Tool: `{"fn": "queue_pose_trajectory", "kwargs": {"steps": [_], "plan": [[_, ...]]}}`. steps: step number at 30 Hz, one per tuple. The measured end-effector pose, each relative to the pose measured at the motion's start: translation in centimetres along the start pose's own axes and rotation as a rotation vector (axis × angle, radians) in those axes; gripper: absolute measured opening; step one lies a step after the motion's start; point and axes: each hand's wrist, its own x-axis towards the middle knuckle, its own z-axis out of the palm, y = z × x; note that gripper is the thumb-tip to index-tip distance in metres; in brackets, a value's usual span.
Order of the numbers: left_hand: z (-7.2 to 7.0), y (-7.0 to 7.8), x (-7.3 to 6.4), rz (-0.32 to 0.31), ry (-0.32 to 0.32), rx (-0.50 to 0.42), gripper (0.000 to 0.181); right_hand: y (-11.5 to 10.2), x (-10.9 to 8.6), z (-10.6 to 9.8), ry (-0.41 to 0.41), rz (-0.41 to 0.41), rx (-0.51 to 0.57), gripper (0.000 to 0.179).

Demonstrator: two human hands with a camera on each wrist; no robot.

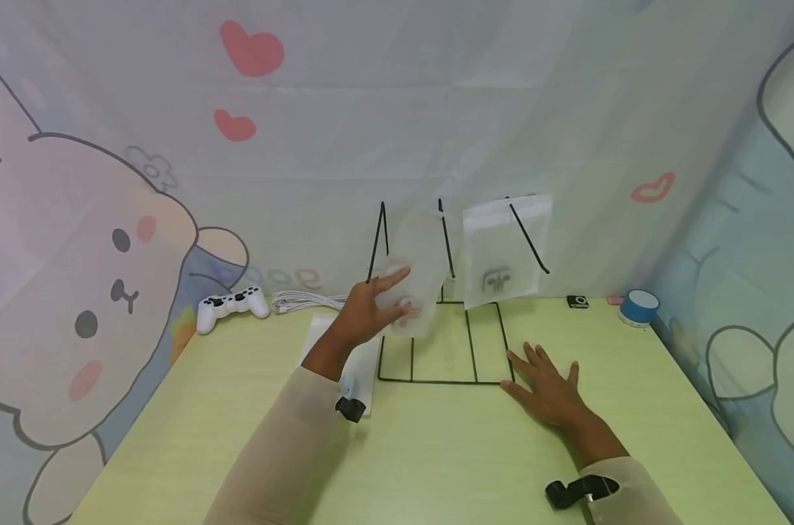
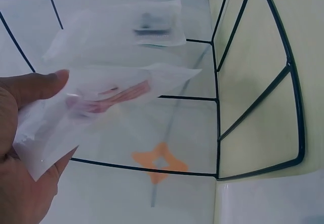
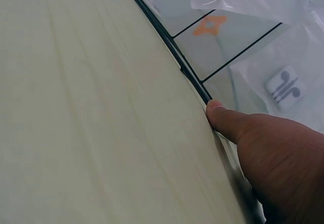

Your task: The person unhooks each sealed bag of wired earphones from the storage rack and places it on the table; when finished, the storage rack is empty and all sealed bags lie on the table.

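Observation:
My left hand (image 1: 364, 313) holds a frosted plastic pouch (image 1: 415, 292) between thumb and fingers; something red shows through it in the left wrist view. The pouch's top reaches the middle arm of a black wire rack (image 1: 444, 382). On the rack's right arm hangs a second frosted pouch (image 1: 507, 248) with a white case marked with an earphone picture. My right hand (image 1: 549, 390) lies with fingers spread at the right front corner of the rack's base. In the right wrist view its thumb (image 3: 230, 120) touches the base wire.
A white game controller (image 1: 232, 308) and a coiled white cable (image 1: 308, 301) lie at the back left. White pouches (image 1: 360, 375) lie left of the rack. At the back right are a small black clip-on device (image 1: 577, 301) and a blue round speaker (image 1: 639, 307). A printed curtain hangs behind.

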Motion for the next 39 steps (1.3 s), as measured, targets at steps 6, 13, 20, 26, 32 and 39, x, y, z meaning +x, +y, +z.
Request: {"fn": "queue_pose_trajectory", "kwargs": {"steps": [6, 13, 20, 26, 32, 39], "plan": [[-0.1, 0.7, -0.8, -0.051, -0.005, -0.007, 0.071, 0.1, 0.1, 0.1, -0.003, -0.002, -0.001, 0.075], [-0.1, 1.5, -1.6, -0.081, -0.016, -0.033, 0.071, 0.0, 0.0, 0.1, -0.002, 0.001, 0.005, 0.074], [-0.4, 1.8, -2.4, -0.088, -0.027, -0.056, 0.070, 0.1, 0.0, 0.1, -0.004, 0.005, -0.004, 0.075], [-0.8, 2.0, -3.0, -0.081, -0.035, -0.067, 0.070, 0.0, 0.0, -0.1, 0.000, 0.004, -0.005, 0.074], [-1.5, 2.2, -3.8, -0.051, -0.055, -0.106, 0.070, -0.2, -0.1, -0.2, -0.002, 0.004, -0.004, 0.074], [-1.8, 2.1, -4.9, 0.001, -0.092, -0.196, 0.070, -0.4, -0.2, -0.2, 0.001, 0.003, 0.004, 0.073]]}}
